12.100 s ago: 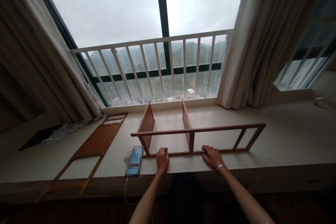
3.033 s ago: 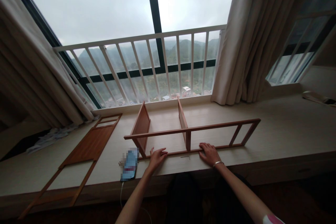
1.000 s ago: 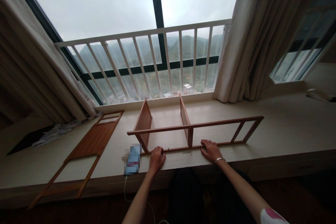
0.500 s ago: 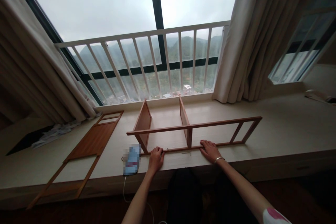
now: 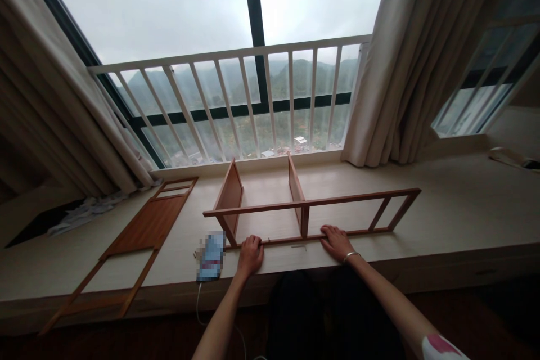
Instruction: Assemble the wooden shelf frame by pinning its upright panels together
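Observation:
A partly assembled reddish-brown wooden frame (image 5: 354, 198) stands on its long side on the ledge. Two wooden panels (image 5: 228, 194) rise from it toward the window. My left hand (image 5: 251, 256) is closed over the frame's lower rail near its left end, fingers bent across it. Farther right, my right hand (image 5: 336, 244) grips the same rail, its fingers curving over the top and a bracelet at the wrist. Between the hands, a small hex key (image 5: 299, 247) lies in front of the rail. The undersides of both hands are hidden.
A phone (image 5: 211, 256) with a white cable (image 5: 199, 306) lies left of my left hand. Another wooden frame with a panel (image 5: 143, 225) lies flat, overhanging the ledge's front edge. Behind are a white railing (image 5: 270, 118) and a curtain (image 5: 388, 84) on each side.
Both hands stay in place on the rail, and the wooden frame has not visibly moved. The view has shifted very slightly. My legs below the ledge show a little differently.

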Demonstrator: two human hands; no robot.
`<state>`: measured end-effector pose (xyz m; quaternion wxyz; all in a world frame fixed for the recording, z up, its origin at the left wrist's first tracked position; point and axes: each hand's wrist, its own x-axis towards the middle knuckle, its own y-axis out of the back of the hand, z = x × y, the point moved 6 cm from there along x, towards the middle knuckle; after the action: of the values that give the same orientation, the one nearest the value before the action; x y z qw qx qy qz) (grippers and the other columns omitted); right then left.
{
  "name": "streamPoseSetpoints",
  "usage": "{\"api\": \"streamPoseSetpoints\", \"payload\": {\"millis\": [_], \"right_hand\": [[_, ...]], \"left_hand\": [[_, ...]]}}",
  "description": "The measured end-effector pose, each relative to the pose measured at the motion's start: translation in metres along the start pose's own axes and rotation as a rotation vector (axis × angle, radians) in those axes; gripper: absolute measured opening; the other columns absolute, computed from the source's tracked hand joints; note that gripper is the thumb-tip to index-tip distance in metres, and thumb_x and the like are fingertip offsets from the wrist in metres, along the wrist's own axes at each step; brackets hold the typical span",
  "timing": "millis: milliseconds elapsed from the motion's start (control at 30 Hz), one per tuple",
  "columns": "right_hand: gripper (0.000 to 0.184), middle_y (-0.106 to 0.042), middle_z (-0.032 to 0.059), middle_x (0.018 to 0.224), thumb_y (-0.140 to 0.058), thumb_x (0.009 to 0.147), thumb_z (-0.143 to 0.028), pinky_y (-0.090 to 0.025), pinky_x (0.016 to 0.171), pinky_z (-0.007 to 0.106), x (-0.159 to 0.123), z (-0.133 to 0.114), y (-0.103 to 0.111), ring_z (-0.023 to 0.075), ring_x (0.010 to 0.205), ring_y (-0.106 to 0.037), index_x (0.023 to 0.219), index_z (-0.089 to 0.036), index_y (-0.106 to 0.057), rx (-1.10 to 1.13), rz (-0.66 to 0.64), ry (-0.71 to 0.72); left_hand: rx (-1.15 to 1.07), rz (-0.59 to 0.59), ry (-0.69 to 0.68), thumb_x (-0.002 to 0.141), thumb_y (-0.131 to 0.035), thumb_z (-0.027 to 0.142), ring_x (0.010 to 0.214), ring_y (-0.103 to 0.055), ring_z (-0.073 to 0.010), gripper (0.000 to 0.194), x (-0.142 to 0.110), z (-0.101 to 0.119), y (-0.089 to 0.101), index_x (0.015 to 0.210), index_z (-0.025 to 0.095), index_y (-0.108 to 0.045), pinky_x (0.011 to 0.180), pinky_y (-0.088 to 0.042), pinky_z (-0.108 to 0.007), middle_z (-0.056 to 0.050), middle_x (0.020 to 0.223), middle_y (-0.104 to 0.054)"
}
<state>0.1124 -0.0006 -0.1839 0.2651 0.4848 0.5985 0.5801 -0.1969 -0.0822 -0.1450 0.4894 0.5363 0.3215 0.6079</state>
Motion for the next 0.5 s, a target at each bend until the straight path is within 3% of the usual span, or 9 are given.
{"api": "streamPoseSetpoints", "payload": {"millis": [500], "right_hand": [[0.037, -0.050, 0.0043, 0.112, -0.041, 0.075, -0.035, -0.025, 0.083, 0.034, -0.0027, -0.0070, 0.0070, 0.0210, 0.099, -0.042, 0.110, -0.025, -0.046, 0.030, 0.064, 0.017]], "left_hand": [[0.078, 0.057, -0.015, 0.084, -0.027, 0.028, 0.081, -0.043, -0.0175, 0.026, -0.0011, -0.0027, 0.0001, 0.083, 0.018, -0.051, 0.074, -0.032, -0.031, -0.006, 0.084, -0.047]]}}
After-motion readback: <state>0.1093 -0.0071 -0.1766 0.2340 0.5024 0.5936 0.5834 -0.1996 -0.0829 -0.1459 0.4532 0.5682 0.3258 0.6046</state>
